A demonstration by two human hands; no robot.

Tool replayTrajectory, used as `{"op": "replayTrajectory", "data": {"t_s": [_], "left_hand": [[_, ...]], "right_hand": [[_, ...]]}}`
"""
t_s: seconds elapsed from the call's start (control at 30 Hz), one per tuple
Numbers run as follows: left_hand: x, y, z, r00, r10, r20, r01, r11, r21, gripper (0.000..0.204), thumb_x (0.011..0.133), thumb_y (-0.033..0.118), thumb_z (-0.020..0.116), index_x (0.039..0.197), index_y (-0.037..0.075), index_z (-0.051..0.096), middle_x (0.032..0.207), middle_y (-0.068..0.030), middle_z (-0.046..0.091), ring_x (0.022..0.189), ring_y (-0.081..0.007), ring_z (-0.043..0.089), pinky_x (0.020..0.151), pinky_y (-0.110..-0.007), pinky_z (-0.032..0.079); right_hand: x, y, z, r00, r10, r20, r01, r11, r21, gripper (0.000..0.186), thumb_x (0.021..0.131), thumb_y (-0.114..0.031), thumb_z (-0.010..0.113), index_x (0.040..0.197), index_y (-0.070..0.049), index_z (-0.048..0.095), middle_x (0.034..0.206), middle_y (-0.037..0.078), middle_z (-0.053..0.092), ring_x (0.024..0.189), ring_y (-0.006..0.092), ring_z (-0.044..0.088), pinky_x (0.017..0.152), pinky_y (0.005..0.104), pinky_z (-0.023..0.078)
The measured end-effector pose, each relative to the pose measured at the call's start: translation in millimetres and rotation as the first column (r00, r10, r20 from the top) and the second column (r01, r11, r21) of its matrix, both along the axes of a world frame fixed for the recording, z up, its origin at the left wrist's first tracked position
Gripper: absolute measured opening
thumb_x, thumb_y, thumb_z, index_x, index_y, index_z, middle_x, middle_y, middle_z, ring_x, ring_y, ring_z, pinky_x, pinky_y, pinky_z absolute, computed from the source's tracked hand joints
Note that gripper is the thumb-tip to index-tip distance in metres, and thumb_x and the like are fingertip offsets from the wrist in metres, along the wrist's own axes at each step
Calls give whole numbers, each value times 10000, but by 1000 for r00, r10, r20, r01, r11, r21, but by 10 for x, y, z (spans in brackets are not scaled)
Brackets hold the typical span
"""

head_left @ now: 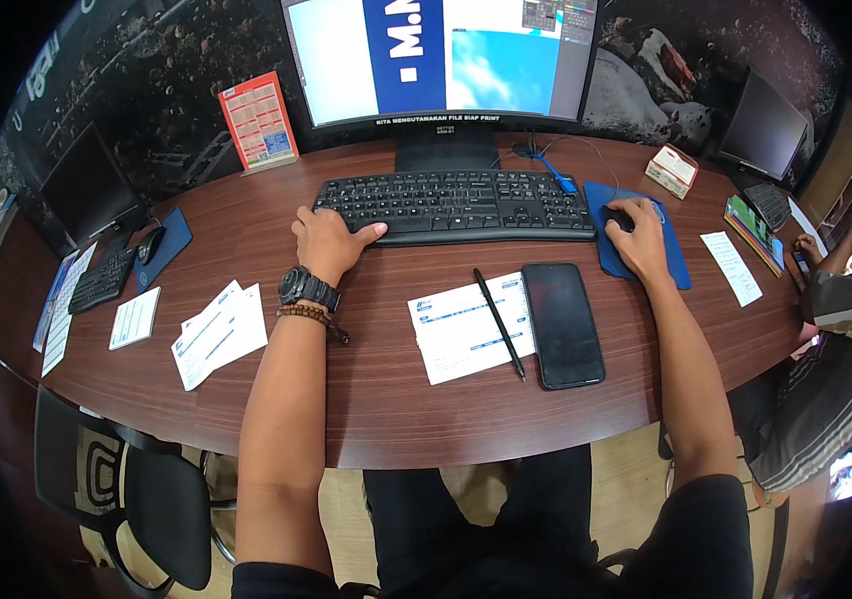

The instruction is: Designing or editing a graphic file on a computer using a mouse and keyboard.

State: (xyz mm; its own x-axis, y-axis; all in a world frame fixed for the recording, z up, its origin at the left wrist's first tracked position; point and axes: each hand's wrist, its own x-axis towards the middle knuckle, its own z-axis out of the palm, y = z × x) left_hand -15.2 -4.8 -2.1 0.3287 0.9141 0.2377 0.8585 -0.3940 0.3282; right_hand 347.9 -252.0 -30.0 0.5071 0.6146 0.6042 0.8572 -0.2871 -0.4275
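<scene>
My left hand [329,240] rests at the left end of a black keyboard [456,205], fingers loosely curled, thumb lying along its front edge. A black watch and a bead bracelet sit on that wrist. My right hand [636,240] covers a black mouse [614,217] on a blue mouse pad [681,265]. Behind the keyboard stands a large monitor [441,60] showing white and blue graphics. Between my forearms lie a white printed form [456,329], a black pen [499,321] across it, and a black phone [562,324], face up.
Loose paper slips [216,334] and a small pad [134,317] lie at left, near a second keyboard [101,282], mouse and dark monitor [86,190]. A red card stand [258,122], a small box [672,170], a slip [731,268]. A person in a striped shirt [836,379] sits at right. Black chair [126,479].
</scene>
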Motion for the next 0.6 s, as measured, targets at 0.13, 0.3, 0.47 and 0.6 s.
{"op": "replayTrajectory", "data": {"t_s": [0.13,0.3,0.47,0.6], "left_hand": [[-13,8,-2,1000,-1,-6,1,1000,5,805,731,595,810,1003,-151,673,1227,-279,504,1160,-448,501,880,-490,548],[-13,-6,19,1000,-2,4,2,1000,-14,809,729,597,810,1011,-148,669,1235,-276,499,1169,-448,494,892,-491,541],[-13,-3,9,1000,-1,0,1,1000,-2,808,729,599,809,1017,-142,670,1237,-273,497,1174,-448,492,878,-488,547],[-4,-4,19,1000,0,-13,-1,1000,-16,808,725,608,808,1005,-138,675,1229,-270,498,1154,-441,498,873,-476,550]], "right_hand": [[-18,8,3,1000,-4,-9,4,1000,1,335,781,-192,640,1070,-40,713,1141,160,626,1079,351,610,961,404,482],[-14,1,5,1000,5,-5,-5,1000,10,335,780,-191,637,1071,-42,713,1137,158,626,1075,350,610,955,404,484],[-3,4,-9,1000,4,-6,-4,1000,11,335,781,-196,639,1072,-47,711,1142,156,624,1079,348,609,955,405,485],[-47,-5,9,999,-27,-18,26,1000,-12,344,785,-218,656,1087,-61,698,1181,150,603,1086,347,607,947,412,491]]}}
